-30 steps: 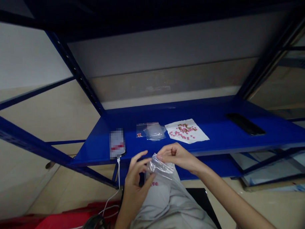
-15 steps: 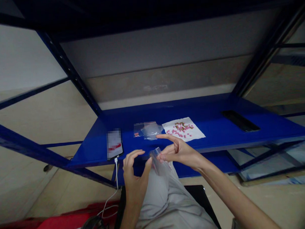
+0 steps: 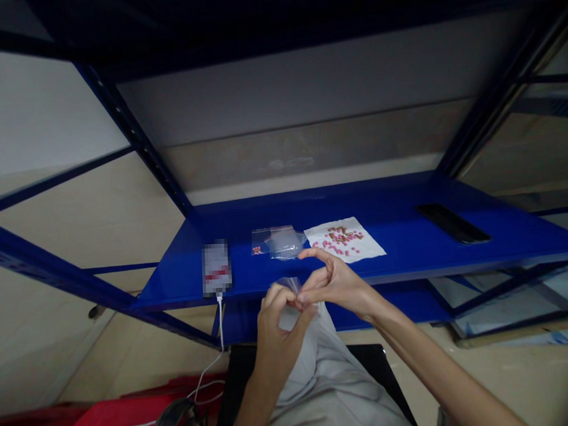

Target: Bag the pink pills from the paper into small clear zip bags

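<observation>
both hands come together over a small clear bag [image 3: 292, 283] at the lower centre of the frame, one filled bag [image 3: 258, 244] lying flat beyond them.
the right hand [image 3: 337, 284] pinches the bag's edge between thumb and a bent finger, its index finger extended; the left hand [image 3: 281, 325] curls beside it, fingertips at the bag, though whether they have closed on it i cannot tell. the filled bag, mid-frame, shows a few pink pieces inside, so that one looks done; the held one seems unfinished, its contents hidden by the fingers. many pink and brownish pieces [image 3: 342, 235] lie loose on white paper [image 3: 371, 248] right of centre, beside more clear bags [image 3: 286, 244], apparently unsorted.
</observation>
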Tool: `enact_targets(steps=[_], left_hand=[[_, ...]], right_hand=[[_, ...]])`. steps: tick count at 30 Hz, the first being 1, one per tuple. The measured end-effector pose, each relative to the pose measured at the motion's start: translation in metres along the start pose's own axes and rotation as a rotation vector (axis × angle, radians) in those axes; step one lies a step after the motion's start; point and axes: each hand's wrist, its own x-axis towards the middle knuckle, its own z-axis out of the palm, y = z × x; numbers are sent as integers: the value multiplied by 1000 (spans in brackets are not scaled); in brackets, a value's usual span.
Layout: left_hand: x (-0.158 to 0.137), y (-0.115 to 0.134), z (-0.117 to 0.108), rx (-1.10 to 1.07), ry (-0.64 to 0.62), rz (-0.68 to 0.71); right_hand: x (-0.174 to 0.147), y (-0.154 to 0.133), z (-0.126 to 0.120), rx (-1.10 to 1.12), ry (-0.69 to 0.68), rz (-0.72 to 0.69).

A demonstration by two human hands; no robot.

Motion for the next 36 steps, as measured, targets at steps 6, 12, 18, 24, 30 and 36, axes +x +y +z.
enact_targets(steps=[6, 12, 18, 24, 30, 36], left_hand=[[-3, 1, -4, -70, -79, -23], [-1, 0, -7, -44, -81, -60], [-1, 0, -8, -21, -12, -37], [5, 4, -10, -100, -44, -87], [11, 10, -11, -236, -123, -133], [13, 13, -14, -274, -107, -171]], right_hand=[[1, 0, 3, 15, -8, 31], [-2, -3, 3, 95, -101, 31], [0, -5, 6, 47, -25, 40], [1, -2, 7, 1, -10, 36], [0, -4, 8, -18, -15, 36], [-2, -6, 8, 24, -86, 17]])
